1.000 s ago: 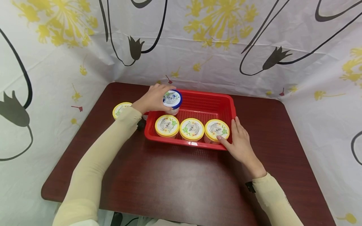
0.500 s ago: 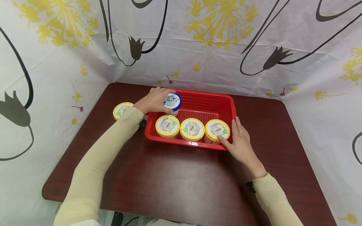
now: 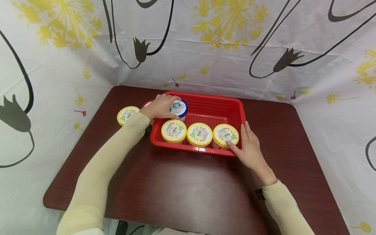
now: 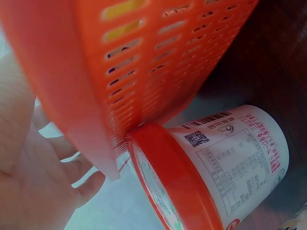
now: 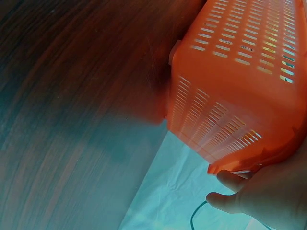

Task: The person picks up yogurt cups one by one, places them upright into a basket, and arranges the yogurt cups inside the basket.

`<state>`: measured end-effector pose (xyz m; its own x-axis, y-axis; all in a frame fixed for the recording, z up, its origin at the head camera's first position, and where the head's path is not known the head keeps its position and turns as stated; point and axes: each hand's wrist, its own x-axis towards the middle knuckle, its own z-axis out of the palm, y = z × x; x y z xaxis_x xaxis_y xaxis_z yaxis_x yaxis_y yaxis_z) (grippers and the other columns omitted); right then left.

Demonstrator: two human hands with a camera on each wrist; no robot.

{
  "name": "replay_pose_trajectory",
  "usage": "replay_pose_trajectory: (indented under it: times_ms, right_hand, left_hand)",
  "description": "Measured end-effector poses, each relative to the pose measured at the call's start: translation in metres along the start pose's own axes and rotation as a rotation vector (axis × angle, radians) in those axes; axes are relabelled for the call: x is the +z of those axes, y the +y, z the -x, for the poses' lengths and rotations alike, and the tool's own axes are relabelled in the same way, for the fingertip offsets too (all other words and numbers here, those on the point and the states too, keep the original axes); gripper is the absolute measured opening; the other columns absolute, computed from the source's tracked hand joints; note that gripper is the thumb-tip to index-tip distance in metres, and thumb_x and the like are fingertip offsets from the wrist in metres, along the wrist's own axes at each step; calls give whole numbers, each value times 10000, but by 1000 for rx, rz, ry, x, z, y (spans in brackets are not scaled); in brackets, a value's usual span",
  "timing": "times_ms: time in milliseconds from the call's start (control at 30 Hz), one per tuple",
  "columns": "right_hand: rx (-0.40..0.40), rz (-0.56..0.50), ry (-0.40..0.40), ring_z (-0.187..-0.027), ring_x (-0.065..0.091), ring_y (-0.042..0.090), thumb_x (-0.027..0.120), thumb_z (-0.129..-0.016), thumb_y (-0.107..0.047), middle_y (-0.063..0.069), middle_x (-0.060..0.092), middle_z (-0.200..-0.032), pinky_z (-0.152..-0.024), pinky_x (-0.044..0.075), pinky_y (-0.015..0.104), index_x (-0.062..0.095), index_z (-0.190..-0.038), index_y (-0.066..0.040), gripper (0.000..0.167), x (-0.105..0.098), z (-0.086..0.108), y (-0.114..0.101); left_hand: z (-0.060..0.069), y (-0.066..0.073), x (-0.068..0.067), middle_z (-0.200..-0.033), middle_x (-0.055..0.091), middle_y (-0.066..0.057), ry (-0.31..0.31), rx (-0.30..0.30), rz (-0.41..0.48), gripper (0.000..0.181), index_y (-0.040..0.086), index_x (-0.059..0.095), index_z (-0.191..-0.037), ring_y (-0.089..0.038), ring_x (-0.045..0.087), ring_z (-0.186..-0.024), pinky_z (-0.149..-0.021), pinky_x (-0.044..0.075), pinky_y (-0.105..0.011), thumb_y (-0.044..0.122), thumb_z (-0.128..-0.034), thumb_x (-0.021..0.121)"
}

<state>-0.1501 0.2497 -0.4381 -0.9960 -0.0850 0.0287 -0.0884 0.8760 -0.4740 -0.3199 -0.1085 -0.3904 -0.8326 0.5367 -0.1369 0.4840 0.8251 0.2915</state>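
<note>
In the head view, my left hand (image 3: 160, 107) grips a blue-lidded tub (image 3: 179, 108) inside the red plastic basket (image 3: 217, 109), at its back left. My right hand (image 3: 249, 145) holds the basket's right front corner, with the fingers along the outside and the thumb over the rim by a yellow-lidded tub (image 3: 225, 134). Two more yellow-lidded tubs, one in the middle (image 3: 199, 134) and one at the left (image 3: 174, 130), complete the basket's front row. In the left wrist view a red-lidded tub (image 4: 225, 163) stands outside, close against the basket wall; my left hand largely hides it in the head view.
Another yellow-lidded tub (image 3: 126, 115) stands on the dark wooden table (image 3: 188, 189), left of the basket and partly behind my left arm. A patterned white cloth (image 3: 182, 49) hangs behind and beside the table.
My left hand has lowered the blue-lidded tub into the basket's left rear part, and its lid now lies flatter. More of the red lid outside shows. My right hand has stayed put.
</note>
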Motion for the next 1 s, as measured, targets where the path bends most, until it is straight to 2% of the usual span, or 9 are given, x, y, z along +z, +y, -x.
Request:
replay_pose_trajectory:
  times_ms: [300,600,1000]
  right_hand:
    - [-10,-5,11,-1486,159,490,593,-908,-558,178,-7,-1678,-1177,130,717,49,-1586,-22,1021,0,0,1]
    - [-13,-6,14,-1485,165,491,592,-911,-549,182,1,-1677,-1174,133,719,62,-1584,-13,1011,1,0,1]
    - [-15,-8,19,-1480,170,494,605,-910,-528,185,5,-1676,-1172,137,721,68,-1582,-8,1006,2,0,1]
  left_hand:
    - [0,0,1,-1472,509,-86,-6,-6,9,874,199,386,-1491,-289,426,-1331,-1133,314,-510,538,-777,758]
    - [-1,-1,3,-1464,514,-45,-27,-21,37,860,193,378,-1497,-277,410,-1318,-1132,269,-509,558,-804,733]
    - [-1,-2,4,-1463,512,-52,-41,-30,55,821,182,372,-1496,-289,408,-1329,-1171,209,-544,529,-835,715]
